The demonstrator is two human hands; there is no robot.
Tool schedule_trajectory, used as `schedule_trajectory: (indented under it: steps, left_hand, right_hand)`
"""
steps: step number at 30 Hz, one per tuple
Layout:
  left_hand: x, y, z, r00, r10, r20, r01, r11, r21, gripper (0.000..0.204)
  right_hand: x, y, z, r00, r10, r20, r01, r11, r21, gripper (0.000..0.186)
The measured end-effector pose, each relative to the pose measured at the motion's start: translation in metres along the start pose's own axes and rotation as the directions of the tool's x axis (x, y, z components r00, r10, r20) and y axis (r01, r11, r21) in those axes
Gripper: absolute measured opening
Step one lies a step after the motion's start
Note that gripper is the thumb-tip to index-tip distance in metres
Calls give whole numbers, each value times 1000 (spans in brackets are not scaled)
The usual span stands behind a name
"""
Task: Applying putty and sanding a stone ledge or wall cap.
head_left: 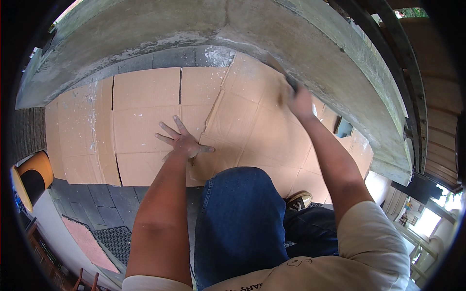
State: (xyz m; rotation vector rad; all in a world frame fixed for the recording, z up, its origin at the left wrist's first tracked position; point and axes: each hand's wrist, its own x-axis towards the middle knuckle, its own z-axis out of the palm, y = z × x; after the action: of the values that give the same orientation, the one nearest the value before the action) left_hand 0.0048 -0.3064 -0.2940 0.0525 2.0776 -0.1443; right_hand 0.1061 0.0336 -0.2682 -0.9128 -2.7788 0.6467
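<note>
One blurred dark-handled tool [292, 83], creased tan cardboard [141, 128], white-speckled

Left hand [184, 144] splayed on cardboard [145, 87] | right hand [302, 103] gripping dark-handled tool [291, 83] (blurred) | concrete wall [179, 26] beside

Dark, partly cut-off lettering [247, 287] stands on the person's pale shirt [340, 272].

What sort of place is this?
Probably a home's porch or patio: a weathered concrete wall borders grey paving partly covered by flattened cardboard, and a pink mat lies nearby.
</note>
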Motion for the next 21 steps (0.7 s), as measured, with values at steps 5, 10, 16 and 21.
schedule_trajectory:
  steps: [5, 10, 16, 21]
  left_hand:
    - [-4, 4, -3, 998, 58, 12, -59, 996, 60, 161]
    - [-6, 7, -4, 994, 107, -37, -100, 980, 173, 158]
    - [0, 7, -3, 987, 153, -48, -143, 976, 165, 157]
    - [20, -23, 22, 976, 108, -189, -92, 991, 95, 148]
  right_hand:
    - [4, 32, -30, 989, 137, 52, -133, 989, -66, 31]
    - [41, -76, 51, 992, 88, 90, -95, 992, 79, 36]
    - [6, 26, -31, 999, -11, -51, 12, 1000, 25, 37]
    - [-45, 23, -124, 950, 310, 17, -309, 949, -66, 26]
